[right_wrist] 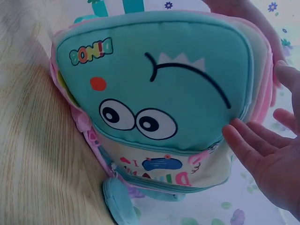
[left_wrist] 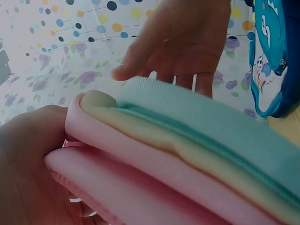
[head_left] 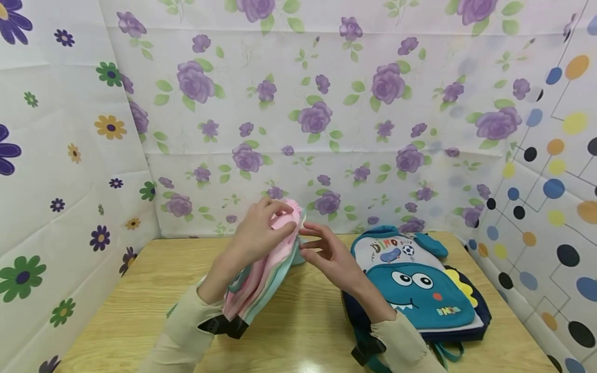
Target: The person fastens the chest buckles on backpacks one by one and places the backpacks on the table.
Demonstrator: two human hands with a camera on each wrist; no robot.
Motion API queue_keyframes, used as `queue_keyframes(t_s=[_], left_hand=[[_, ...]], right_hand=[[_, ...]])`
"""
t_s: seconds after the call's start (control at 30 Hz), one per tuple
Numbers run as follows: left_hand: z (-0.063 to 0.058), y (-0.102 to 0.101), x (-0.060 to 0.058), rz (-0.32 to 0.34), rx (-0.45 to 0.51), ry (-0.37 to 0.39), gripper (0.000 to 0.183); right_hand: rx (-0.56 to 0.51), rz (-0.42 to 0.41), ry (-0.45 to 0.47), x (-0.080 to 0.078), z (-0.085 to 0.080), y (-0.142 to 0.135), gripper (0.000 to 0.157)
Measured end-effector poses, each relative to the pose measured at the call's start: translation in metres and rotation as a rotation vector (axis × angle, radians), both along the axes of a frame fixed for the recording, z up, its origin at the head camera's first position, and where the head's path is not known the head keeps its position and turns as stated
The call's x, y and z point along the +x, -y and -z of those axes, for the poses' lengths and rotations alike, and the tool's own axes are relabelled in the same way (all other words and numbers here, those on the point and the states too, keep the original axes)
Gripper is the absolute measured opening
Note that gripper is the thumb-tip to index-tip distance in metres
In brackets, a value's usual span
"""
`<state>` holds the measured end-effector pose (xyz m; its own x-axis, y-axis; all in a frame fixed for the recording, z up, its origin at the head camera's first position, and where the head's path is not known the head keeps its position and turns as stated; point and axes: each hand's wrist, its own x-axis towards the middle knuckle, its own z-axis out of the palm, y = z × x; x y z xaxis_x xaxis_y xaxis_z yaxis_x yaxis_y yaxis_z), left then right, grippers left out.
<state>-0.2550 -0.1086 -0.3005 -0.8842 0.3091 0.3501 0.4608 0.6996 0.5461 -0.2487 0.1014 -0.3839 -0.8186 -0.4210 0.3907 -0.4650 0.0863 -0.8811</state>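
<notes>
A pink and mint backpack point(head_left: 265, 272) is tilted on the table, its layered side toward me in the head view. Its mint front point(right_wrist: 187, 51), with a cartoon dinosaur face, shows upside down in the right wrist view. A small mint pouch point(right_wrist: 119, 200) hangs off it. My left hand point(head_left: 258, 228) grips the pink edge, thumb and fingers on either side; in the left wrist view some fingers are hidden behind the fabric. My right hand point(head_left: 333, 256) is beside the mint front, fingers spread and slightly bent, fingertips at or very near its edge.
A teal and navy dinosaur backpack point(head_left: 420, 290) lies face up on the right of the wooden table point(head_left: 298, 321), its straps toward the front edge. Flowered cloth point(head_left: 280, 103) hangs behind the table, and a dotted sheet point(head_left: 559, 217) is on the right.
</notes>
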Motion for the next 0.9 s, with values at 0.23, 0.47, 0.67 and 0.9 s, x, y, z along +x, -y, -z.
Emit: queue_keyframes(t_s=[0.23, 0.47, 0.67, 0.9], left_hand=[[0.011, -0.005, 0.008, 0.064, 0.063, 0.057, 0.036], [0.02, -0.001, 0.013, 0.234, 0.107, 0.084, 0.031], [0.03, 0.008, 0.016, 0.34, 0.113, 0.095, 0.03], [0.045, 0.023, 0.012, 0.359, 0.091, 0.078, 0.03]], right_hand=[[0.044, 0.0, 0.023, 0.003, 0.006, -0.001, 0.054], [0.11, 0.063, 0.051, 0.0, 0.011, -0.012, 0.048], [0.168, 0.108, 0.079, -0.002, 0.015, -0.024, 0.05], [0.226, 0.11, 0.112, -0.004, 0.019, -0.039, 0.047]])
